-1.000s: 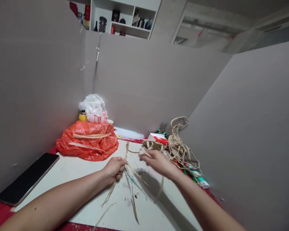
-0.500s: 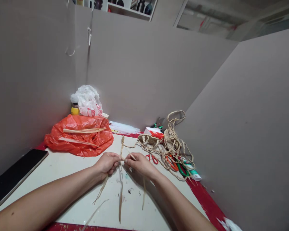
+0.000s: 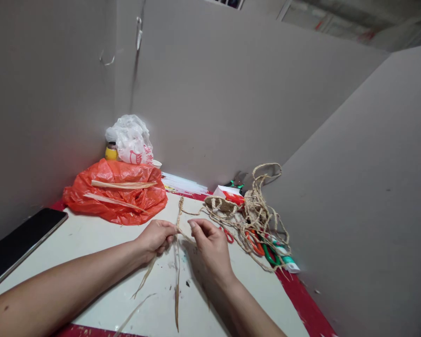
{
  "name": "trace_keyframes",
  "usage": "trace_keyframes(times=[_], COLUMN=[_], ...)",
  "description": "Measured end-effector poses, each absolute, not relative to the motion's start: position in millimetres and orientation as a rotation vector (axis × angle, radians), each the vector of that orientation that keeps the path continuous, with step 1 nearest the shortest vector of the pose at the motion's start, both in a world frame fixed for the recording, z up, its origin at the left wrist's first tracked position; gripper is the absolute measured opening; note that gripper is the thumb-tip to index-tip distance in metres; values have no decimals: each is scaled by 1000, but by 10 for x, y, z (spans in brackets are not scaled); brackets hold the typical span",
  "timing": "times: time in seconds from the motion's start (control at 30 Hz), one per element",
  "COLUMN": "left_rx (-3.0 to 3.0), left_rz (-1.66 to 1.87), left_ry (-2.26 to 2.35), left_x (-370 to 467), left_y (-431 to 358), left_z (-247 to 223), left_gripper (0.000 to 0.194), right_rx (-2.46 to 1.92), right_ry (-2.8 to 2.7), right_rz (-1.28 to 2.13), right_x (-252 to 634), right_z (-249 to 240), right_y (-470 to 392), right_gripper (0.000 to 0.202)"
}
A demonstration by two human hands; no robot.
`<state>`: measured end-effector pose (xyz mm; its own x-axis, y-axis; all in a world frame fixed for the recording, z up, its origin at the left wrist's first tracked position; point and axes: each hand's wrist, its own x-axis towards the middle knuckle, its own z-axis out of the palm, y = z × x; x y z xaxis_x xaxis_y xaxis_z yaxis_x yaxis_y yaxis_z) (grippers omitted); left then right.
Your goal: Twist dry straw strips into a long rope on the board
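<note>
A thin braid of dried straw [image 3: 180, 210] runs from the back of the white board down to my hands. My left hand [image 3: 158, 238] pinches its lower end between thumb and fingers, and a loose strand [image 3: 145, 278] hangs below that palm. One long strand [image 3: 177, 285] trails straight down the board. To the right, my right hand [image 3: 210, 243] is closed with thumb and fingertips together, a little apart from my left. A strand slants from the braid toward it and passes behind the fingers; whether they grip it is hidden.
An orange-red plastic bag [image 3: 115, 206] bears straw strips at the back left, beside a black phone [image 3: 23, 243]. Tangled braided rope [image 3: 257, 206], orange-handled scissors [image 3: 255, 243] and a green-handled tool [image 3: 271, 255] lie at the right. Walls enclose the table.
My right hand has moved right and turned upward, away from my left hand, which keeps its pinch. The camera view has shifted slightly.
</note>
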<state>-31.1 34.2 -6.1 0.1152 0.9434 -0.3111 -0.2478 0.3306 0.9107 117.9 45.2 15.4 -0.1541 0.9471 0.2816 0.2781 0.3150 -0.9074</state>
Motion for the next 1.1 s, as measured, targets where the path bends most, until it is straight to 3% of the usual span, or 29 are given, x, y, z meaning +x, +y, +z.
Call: trace_keyframes(times=[0.27, 0.73, 1.0, 1.1], left_rx=[786, 814, 786, 770], left_rz=[1039, 1018, 1033, 1029], left_ry=[1121, 1085, 1104, 1092], left_x=[-293, -285, -283, -285], left_y=[332, 355, 361, 362], left_z=[-16, -15, -11, 8], left_gripper=[12, 25, 22, 22], right_rx=[-1199, -1187, -1247, -1260], right_ry=[-1658, -1837, -1866, -1844], right_rz=[790, 494, 545, 877], right_x=[1186, 1235, 1267, 1316], right_z=[-69, -98, -13, 66], right_y=[463, 489, 502, 564], right_gripper=[21, 11, 14, 19])
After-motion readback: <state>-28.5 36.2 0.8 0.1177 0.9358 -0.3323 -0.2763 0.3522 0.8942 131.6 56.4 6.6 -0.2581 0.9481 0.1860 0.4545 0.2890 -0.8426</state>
